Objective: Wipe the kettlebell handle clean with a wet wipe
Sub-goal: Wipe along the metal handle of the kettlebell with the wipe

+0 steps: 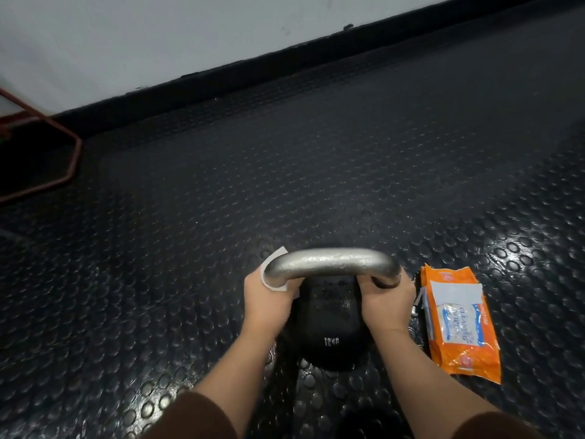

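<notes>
A black kettlebell point(329, 331) marked 12 KG stands on the studded floor, low in the middle of the view. Its silver handle point(329, 263) arches across the top. My left hand point(269, 299) grips the handle's left leg with a white wet wipe point(278, 285) wrapped around the metal; a corner of the wipe sticks up behind the bend. My right hand point(391, 304) grips the handle's right leg where it meets the ball.
An orange pack of cleaning wipes point(459, 321) lies flat on the floor just right of my right hand, its flap lifted. A red metal frame point(68, 153) stands at the far left. A white wall with black skirting point(253, 71) runs behind.
</notes>
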`<state>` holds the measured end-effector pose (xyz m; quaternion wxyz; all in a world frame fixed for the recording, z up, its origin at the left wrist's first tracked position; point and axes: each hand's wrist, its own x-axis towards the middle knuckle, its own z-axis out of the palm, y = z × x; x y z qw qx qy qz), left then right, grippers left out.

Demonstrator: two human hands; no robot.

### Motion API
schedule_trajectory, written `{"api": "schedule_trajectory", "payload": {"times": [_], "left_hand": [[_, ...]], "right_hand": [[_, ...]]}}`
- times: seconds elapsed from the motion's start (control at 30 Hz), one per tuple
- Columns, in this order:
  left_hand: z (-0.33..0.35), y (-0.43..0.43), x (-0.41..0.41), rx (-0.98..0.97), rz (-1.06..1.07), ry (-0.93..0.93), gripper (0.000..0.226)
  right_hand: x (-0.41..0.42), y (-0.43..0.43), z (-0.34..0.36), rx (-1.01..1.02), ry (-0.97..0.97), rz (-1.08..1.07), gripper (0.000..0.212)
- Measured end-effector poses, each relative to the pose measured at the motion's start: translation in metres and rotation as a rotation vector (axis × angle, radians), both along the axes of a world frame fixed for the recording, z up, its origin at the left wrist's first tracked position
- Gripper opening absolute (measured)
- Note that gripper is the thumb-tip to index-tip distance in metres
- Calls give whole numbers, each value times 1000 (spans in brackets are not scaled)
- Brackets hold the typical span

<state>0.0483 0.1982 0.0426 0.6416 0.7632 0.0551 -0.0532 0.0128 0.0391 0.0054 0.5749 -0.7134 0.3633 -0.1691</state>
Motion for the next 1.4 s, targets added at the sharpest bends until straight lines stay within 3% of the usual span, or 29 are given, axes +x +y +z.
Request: {"api": "schedule_trajectory", "payload": {"times": [0.07, 0.13, 0.2, 0.27, 0.33, 0.43, 0.5, 0.57, 0.7, 0.77, 0.83, 0.9, 1.03, 1.1, 1.2, 1.27, 1.4], "left_hand": [[-5, -16, -5, 30, 233, 13, 31], [-6, -35, -5, -154, 546, 148, 23], [-9, -41, -3, -267, 685, 207, 22], [-14, -34, -5, -151, 561, 199, 21], [-14, -16, -5, -11, 280, 130, 8], [-13, 11, 7, 80, -95, 85, 19], [-12, 17, 10, 92, -175, 73, 16], [-14, 11, 5, 46, -74, 64, 23], [-12, -32, -11, -71, 445, 71, 36], [-11, -40, -10, -94, 570, 96, 41], [-15, -34, -9, -62, 482, 110, 34], [-21, -15, -8, -7, 254, 110, 14], [-26, 15, 7, 104, -58, 61, 18], [-26, 8, 3, 97, -4, 41, 24], [-29, -22, -10, -8, 388, 101, 27], [-28, -33, -11, -53, 541, 126, 21], [-31, -15, -6, -36, 278, 222, 36]], "right_hand": [[0, 1, 0, 8, -8, -6, 22], [0, 1, 0, 4, -17, -8, 21], [-1, 1, 0, -7, -19, -10, 21], [-1, 1, 0, 7, -14, -4, 22], [0, 0, 0, 17, -10, 0, 24], [0, 0, -2, 1, -27, -5, 26], [0, 0, -3, -7, -23, -3, 27], [0, -1, -3, -5, -20, 4, 28], [0, -1, -1, -1, -27, -2, 28], [0, -1, 0, 8, -25, 4, 29], [0, -1, 1, 11, -22, 9, 29], [-1, -1, 0, 11, -18, 9, 29], [0, -1, -2, 17, -12, 4, 30], [0, 0, -3, 4, -17, 0, 29], [-1, 0, -3, -8, -21, -6, 28], [0, 1, -2, -13, -19, -6, 29], [0, 0, -2, -15, -24, -10, 28]]}}
